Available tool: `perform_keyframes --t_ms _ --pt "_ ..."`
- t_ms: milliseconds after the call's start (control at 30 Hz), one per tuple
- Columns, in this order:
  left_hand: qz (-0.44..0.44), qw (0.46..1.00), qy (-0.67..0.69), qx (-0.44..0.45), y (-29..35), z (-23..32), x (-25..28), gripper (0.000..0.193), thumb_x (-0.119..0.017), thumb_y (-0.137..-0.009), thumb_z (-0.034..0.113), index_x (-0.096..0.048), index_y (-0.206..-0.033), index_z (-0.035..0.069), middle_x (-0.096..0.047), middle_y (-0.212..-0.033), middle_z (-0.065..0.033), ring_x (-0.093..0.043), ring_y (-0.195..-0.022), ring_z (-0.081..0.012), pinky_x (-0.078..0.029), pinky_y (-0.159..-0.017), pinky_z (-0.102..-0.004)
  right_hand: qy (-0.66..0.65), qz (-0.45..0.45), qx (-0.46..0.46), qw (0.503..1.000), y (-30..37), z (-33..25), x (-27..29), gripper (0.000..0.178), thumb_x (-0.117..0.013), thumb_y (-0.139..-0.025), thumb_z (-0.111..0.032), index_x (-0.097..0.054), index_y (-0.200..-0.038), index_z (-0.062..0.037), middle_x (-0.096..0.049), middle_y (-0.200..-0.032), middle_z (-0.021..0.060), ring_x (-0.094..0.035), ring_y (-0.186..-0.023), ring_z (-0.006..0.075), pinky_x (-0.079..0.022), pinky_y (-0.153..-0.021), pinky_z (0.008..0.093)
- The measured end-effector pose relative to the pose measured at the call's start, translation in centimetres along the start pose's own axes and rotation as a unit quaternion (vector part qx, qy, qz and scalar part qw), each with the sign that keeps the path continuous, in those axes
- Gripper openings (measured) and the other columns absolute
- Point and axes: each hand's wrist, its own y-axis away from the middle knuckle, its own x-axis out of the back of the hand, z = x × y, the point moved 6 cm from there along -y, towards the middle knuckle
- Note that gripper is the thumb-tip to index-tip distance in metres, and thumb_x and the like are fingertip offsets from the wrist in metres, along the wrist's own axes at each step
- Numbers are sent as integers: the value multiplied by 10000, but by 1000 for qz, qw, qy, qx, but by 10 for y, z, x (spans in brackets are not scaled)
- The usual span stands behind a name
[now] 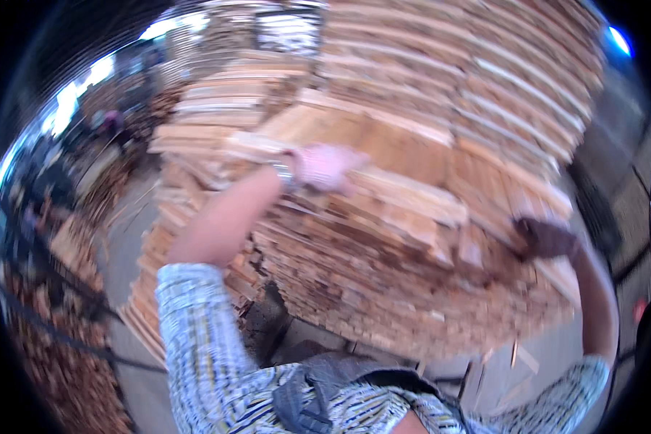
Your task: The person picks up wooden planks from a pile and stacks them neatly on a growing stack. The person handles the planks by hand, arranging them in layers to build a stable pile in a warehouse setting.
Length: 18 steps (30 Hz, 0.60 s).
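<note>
My left hand point(327, 168), in a pale pink glove, reaches over the top of a large stack of wooden boards point(405, 137). Its blurred fingers are at the left end of a light wooden board point(416, 197) lying along the stack's near edge. Whether they grip that board cannot be made out. Farther right, my right hand point(546, 237) wears a dark glove and is at the stack's right front edge, beside the board ends. Motion smears its fingers, so its hold is unclear.
Behind rises a taller wall of layered boards point(441, 65). More boards point(220, 101) are piled at the left. Wood scraps point(58, 347) cover the lower left, near a dark bar point(65, 343). Loose offcuts point(517, 358) lie on the floor at the lower right.
</note>
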Motion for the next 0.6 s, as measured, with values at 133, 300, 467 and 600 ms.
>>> perform_keyframes --t_ms 133,300,467,600 --pt "-12 997 -17 68 -23 14 7 772 -687 -838 398 -372 -1481 111 -447 -1456 -243 -427 -1352 -393 -350 -1125 -440 -111 51 74 990 -3 66 4 739 -838 -641 -142 -486 -1287 -74 -584 -1074 48 -543 -910 200 -491 -853 355" --pt "-12 995 -61 72 -66 13 1 794 -713 -820 372 -366 -1474 88 -454 -1437 -257 -408 -1361 -402 -337 -1126 -436 -79 41 -69 994 31 113 -3 790 -830 -654 -103 -463 -1353 -139 -657 -1159 111 -632 -1084 288 -505 -941 405" --pt "-24 994 -53 87 -77 18 -3 791 -730 -815 360 -367 -1476 119 -443 -1450 -247 -390 -1379 -383 -328 -1134 -437 5 -53 -38 998 -4 92 -24 848 -847 -670 -119 -427 -1407 -121 -613 -1297 143 -599 -1183 288 -480 -1025 391" --pt "-11 996 -3 84 -53 4 -3 771 -711 -828 391 -388 -1472 118 -461 -1441 -241 -401 -1381 -362 -344 -1130 -434 -99 -50 96 989 -26 84 -29 867 -839 -708 -129 -375 -1434 -32 -564 -1357 191 -567 -1218 334 -463 -1034 416"
